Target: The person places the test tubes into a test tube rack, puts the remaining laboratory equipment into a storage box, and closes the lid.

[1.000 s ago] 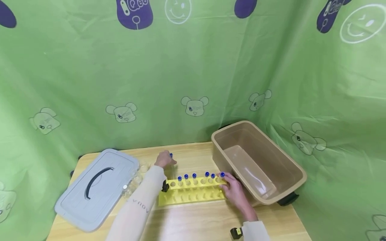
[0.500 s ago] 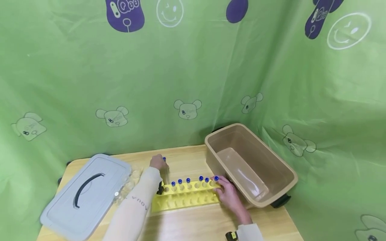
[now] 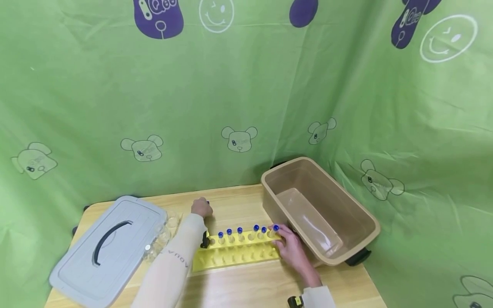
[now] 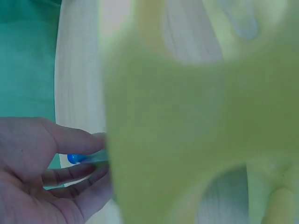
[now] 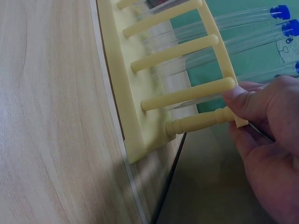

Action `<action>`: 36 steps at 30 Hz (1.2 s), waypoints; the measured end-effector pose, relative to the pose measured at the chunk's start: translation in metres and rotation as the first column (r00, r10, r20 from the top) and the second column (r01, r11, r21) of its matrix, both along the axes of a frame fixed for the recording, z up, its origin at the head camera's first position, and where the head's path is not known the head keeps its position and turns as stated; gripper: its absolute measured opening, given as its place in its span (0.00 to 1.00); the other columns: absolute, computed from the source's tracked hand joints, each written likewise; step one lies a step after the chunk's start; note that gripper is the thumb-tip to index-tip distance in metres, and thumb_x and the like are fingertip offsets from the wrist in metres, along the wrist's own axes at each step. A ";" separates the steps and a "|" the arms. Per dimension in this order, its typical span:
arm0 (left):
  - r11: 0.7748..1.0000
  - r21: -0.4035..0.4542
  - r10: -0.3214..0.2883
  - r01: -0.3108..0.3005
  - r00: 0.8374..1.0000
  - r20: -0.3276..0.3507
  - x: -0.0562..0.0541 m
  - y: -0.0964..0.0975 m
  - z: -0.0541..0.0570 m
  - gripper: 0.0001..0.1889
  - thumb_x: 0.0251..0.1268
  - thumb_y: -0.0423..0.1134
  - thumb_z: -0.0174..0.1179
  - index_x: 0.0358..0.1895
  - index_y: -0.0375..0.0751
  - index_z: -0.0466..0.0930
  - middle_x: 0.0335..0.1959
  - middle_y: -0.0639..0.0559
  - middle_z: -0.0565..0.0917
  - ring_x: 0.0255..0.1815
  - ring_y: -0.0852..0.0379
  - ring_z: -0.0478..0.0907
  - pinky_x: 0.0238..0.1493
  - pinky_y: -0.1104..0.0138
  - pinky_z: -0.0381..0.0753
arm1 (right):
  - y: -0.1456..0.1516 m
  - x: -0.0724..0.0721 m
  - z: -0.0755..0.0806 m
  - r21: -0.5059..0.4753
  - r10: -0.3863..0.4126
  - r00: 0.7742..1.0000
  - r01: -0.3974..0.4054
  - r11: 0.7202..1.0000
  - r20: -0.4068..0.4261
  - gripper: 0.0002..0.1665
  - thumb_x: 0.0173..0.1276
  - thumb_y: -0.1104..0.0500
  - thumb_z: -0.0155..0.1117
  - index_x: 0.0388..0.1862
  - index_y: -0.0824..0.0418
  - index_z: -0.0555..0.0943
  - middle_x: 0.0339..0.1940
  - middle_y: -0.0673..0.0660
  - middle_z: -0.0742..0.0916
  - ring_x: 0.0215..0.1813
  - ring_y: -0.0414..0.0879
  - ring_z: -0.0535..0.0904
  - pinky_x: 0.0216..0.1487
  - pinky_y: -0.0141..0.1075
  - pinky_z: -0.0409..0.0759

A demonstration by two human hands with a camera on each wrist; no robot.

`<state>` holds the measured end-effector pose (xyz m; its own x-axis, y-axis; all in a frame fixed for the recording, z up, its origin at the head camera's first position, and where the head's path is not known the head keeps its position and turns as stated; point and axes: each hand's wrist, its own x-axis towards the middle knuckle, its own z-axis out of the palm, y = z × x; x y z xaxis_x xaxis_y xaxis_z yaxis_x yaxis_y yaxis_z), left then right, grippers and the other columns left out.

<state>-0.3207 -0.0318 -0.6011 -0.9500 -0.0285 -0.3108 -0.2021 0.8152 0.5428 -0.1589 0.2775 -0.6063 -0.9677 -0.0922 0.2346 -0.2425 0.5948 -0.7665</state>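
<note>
My left hand [image 3: 201,207] is behind the left end of a yellow test tube rack [image 3: 236,258]. Between thumb and fingers it pinches a clear test tube [image 4: 96,158] with a blue cap, seen in the left wrist view; the rack hides part of that tube. Several capped test tubes [image 5: 205,28] stand upright in the rack's holes, their blue caps above the top bar. At the rack's right end, my right hand [image 3: 292,249] grips the top bar with thumb and fingers, close to the end post [image 5: 198,122].
A deep brown bin [image 3: 331,214] stands right of the rack, close to my right hand. On the left lies a grey lid [image 3: 115,248] with a black handle. Clear round plastic pieces [image 3: 163,235] lie between the lid and my left sleeve. A green curtain [image 3: 192,98] hangs behind the wooden table.
The head view has shifted, so the table things appear further left. My left hand has turned slightly, and its tube's blue cap shows less. The right hand keeps its grip on the rack.
</note>
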 end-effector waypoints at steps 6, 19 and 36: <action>0.994 0.110 0.022 -0.020 1.000 -0.015 0.001 -0.001 0.011 0.08 0.55 0.24 0.60 0.39 0.28 0.76 0.30 0.36 0.81 0.24 0.45 0.82 0.24 0.60 0.86 | 0.001 0.000 0.001 -0.008 0.002 1.000 -0.002 1.000 0.018 0.26 0.55 0.80 0.71 0.55 0.71 0.83 0.61 0.63 0.84 0.63 0.63 0.80 0.63 0.43 0.80; 0.949 0.314 0.009 0.030 0.992 -0.123 0.016 -0.014 0.043 0.25 0.60 0.22 0.57 0.63 0.32 0.70 0.23 0.47 0.77 0.16 0.58 0.71 0.18 0.68 0.78 | 0.001 0.000 0.004 0.003 0.000 0.997 0.000 1.000 0.073 0.26 0.58 0.77 0.71 0.57 0.71 0.82 0.65 0.67 0.81 0.66 0.64 0.77 0.65 0.44 0.77; 0.864 0.468 -0.015 0.185 0.939 -0.343 0.056 -0.025 0.090 0.19 0.62 0.21 0.59 0.55 0.34 0.73 0.39 0.40 0.82 0.39 0.44 0.85 0.34 0.63 0.89 | -0.001 0.000 0.004 -0.019 0.007 0.996 -0.006 1.000 0.092 0.26 0.59 0.78 0.69 0.58 0.72 0.81 0.67 0.67 0.80 0.68 0.66 0.76 0.64 0.42 0.78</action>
